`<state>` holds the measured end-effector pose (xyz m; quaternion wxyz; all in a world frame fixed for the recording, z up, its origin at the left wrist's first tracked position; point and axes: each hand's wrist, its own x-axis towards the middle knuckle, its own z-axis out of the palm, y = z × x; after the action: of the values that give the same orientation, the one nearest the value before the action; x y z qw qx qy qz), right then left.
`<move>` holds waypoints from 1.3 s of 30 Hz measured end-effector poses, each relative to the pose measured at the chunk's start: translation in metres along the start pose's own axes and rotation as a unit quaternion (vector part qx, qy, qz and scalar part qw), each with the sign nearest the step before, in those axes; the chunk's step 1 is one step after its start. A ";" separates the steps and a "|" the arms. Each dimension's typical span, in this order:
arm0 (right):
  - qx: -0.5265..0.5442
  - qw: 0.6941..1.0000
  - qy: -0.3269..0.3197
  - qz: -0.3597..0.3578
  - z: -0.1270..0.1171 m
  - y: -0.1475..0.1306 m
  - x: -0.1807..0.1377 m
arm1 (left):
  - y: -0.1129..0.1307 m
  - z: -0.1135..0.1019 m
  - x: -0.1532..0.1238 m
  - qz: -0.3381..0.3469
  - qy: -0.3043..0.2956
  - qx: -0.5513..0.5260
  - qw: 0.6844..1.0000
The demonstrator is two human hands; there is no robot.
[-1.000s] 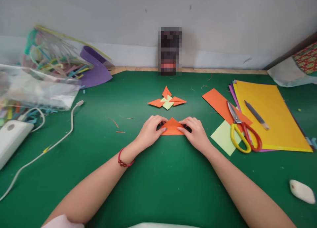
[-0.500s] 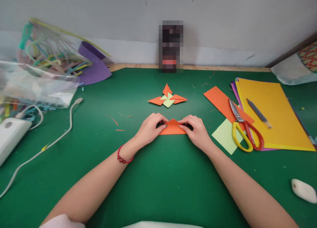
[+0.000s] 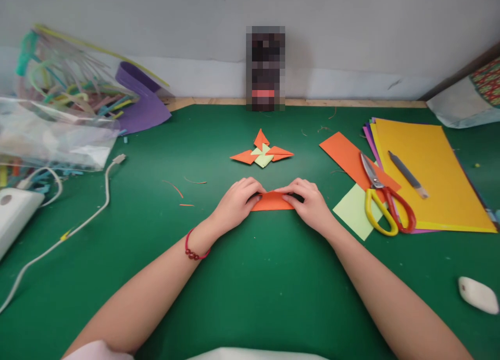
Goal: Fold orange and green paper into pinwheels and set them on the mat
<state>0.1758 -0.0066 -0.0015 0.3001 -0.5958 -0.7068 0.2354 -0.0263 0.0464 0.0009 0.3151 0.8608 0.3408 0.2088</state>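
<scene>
A folded piece of orange paper (image 3: 272,202) lies on the green tabletop between my hands. My left hand (image 3: 239,201) pinches its left end, thumb in front and fingers behind. At the other end my right hand (image 3: 308,199) grips the paper, its index finger stretched along the top edge toward the middle. Both hands' fingertips partly hide the paper's upper corners. Just beyond stands out a folded paper star (image 3: 262,156), flat on the table, with orange points around a pale green centre.
To the right, scissors (image 3: 382,203) lie over an orange strip (image 3: 339,149) and a pale green sheet (image 3: 353,209). A dark pen-like tool (image 3: 406,172) rests on yellow paper (image 3: 449,183). Leftward are a white cable (image 3: 107,188), a power bank (image 3: 17,214) and a plastic bag (image 3: 89,141).
The orange paper's raised peak between my hands has gone down to a nearly flat edge. My right index finger has extended inward along the top. The view has shifted slightly.
</scene>
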 end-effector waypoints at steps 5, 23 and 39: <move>0.007 1.000 -0.001 -0.009 0.000 0.001 0.004 | 0.000 0.002 0.001 -0.005 0.005 -0.009 1.000; 0.032 0.999 -0.009 -0.032 -0.002 0.006 0.002 | -0.003 -0.003 0.001 -0.017 -0.033 -0.050 0.998; 0.013 0.996 -0.002 -0.093 -0.001 0.014 0.001 | -0.006 -0.002 -0.005 0.076 -0.013 0.021 0.997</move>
<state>0.1861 -0.0032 -0.0105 0.3263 -0.5234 -0.7566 0.2169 -0.0338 0.0474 -0.0022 0.2843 0.8935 0.2745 0.2132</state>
